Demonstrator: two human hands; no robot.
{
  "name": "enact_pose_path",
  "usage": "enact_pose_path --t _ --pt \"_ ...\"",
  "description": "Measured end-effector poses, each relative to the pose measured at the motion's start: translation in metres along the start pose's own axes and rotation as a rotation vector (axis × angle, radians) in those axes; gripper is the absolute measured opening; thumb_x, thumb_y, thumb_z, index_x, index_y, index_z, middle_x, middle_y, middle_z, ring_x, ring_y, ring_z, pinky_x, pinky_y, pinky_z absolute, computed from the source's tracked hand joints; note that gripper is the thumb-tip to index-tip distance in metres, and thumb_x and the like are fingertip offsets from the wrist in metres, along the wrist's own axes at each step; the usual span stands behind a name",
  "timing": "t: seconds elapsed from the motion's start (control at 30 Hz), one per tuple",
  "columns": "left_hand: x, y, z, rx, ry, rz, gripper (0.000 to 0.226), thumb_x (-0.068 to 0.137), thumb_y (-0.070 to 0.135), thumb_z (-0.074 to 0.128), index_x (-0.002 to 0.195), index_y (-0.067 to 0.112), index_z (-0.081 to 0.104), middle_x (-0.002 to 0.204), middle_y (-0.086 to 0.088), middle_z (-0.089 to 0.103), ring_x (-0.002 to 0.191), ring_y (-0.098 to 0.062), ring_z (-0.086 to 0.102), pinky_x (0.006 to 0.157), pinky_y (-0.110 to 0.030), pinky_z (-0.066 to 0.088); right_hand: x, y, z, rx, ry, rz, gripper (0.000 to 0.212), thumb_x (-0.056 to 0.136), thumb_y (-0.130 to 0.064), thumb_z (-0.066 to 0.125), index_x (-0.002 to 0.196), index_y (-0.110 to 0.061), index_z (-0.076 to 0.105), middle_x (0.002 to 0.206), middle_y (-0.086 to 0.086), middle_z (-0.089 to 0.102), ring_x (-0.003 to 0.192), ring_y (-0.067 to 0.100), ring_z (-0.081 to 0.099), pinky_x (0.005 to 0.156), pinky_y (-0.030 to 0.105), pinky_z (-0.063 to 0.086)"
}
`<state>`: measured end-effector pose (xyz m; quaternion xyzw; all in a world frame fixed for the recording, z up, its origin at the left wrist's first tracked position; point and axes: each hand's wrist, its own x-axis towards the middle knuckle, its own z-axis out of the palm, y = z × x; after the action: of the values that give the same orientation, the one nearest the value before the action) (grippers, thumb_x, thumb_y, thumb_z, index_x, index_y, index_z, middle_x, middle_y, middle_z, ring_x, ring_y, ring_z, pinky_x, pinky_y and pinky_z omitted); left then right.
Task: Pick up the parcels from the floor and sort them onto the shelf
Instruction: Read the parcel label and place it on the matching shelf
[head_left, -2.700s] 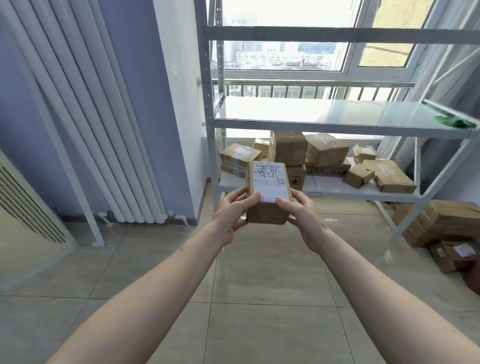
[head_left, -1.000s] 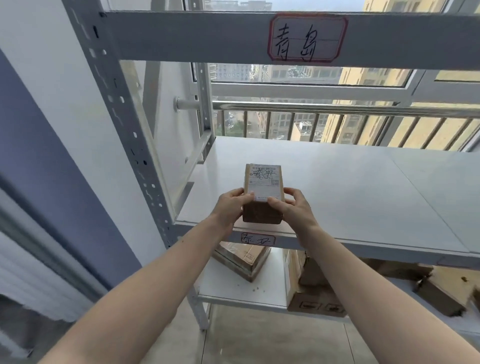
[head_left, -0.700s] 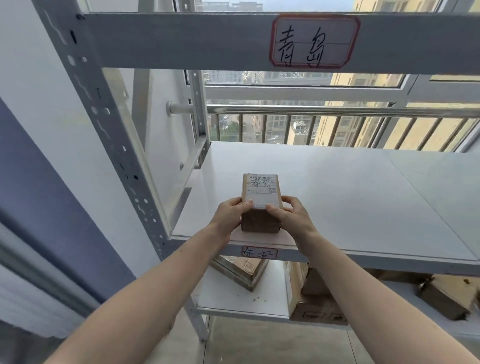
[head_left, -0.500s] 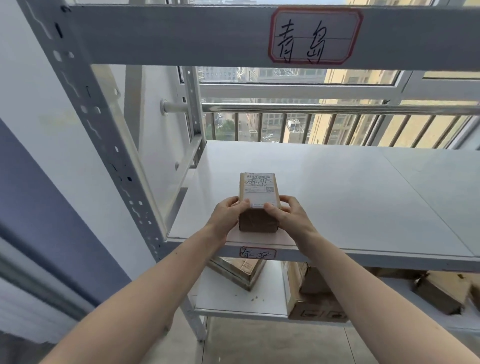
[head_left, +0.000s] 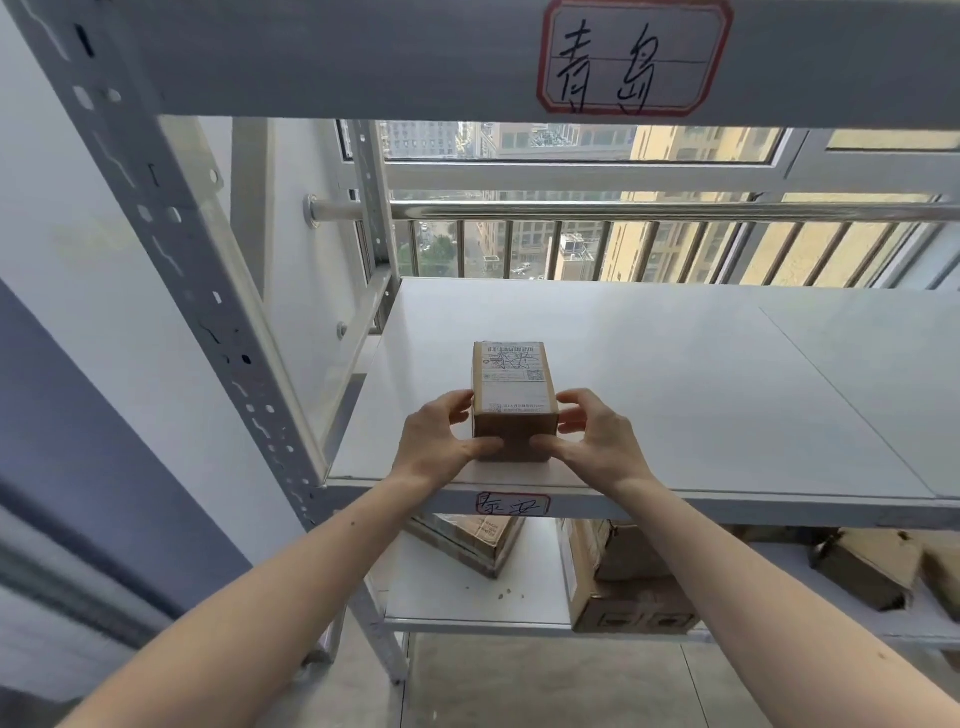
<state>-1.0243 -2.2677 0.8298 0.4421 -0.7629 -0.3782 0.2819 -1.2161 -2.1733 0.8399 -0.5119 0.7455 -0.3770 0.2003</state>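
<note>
Both hands framing small cardboard parcel (head_left: 514, 410) on white middle shelf (head_left: 675, 395): left hand (head_left: 441, 441) and right hand (head_left: 592, 441) spread wide, fingertips touching its sides and front. Parcel sitting near front edge, printed label facing up. Handwritten tag (head_left: 513, 504) sticking to shelf lip just below. More boxes (head_left: 623, 582) lying on lower shelf.

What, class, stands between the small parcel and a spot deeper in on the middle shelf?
Nothing visible. The small parcel rests near the front edge of the middle shelf, with the left hand and right hand at its sides. The white surface behind it is bare back to the window railing.
</note>
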Motion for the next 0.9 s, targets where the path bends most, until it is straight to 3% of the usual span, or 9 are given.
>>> enact_pose_path --t 0.07,0.13,0.57,0.9 --pt "0.002 0.003 -0.001 -0.004 0.006 0.015 0.065 0.069 0.026 0.087 0.130 0.019 0.064 0.123 0.002 0.071 0.109 -0.015 0.068 0.095 -0.025 0.051 0.002 0.000 0.001 0.003 0.013 -0.005 0.067 0.072 -0.031 0.085 0.130 -0.014 0.055 0.108 0.004 0.074 0.095 0.017 0.069 0.086 0.032 0.054" --pt "0.005 0.004 -0.002 -0.008 0.002 0.022 0.063 0.070 0.022 0.086 0.129 0.018 0.064 0.124 0.001 0.071 0.108 -0.015 0.069 0.096 -0.029 0.053 0.005 -0.001 0.003 0.002 0.022 -0.009 0.066 0.073 -0.030 0.085 0.130 -0.014 0.055 0.108 0.004 0.074 0.094 0.018 0.070 0.086 0.033 0.055" --pt "0.051 0.001 -0.002 -0.017 -0.002 -0.030 0.062 0.070 0.017 0.084 0.129 0.018 0.064 0.125 0.001 0.071 0.108 -0.016 0.070 0.098 -0.035 0.053 0.047 -0.008 0.010 -0.029 0.015 0.023 0.055 0.078 -0.025 0.078 0.128 -0.017 0.056 0.111 0.002 0.072 0.081 0.017 0.068 0.080 0.034 0.055" --pt "0.088 0.003 -0.002 -0.037 -0.012 -0.076 0.058 0.071 0.010 0.081 0.127 0.017 0.065 0.120 -0.005 0.072 0.107 -0.019 0.070 0.099 -0.036 0.052 0.086 -0.010 0.015 -0.034 0.013 0.083 0.054 0.077 -0.027 0.076 0.126 -0.021 0.056 0.113 0.003 0.072 0.086 0.019 0.069 0.086 0.041 0.056"
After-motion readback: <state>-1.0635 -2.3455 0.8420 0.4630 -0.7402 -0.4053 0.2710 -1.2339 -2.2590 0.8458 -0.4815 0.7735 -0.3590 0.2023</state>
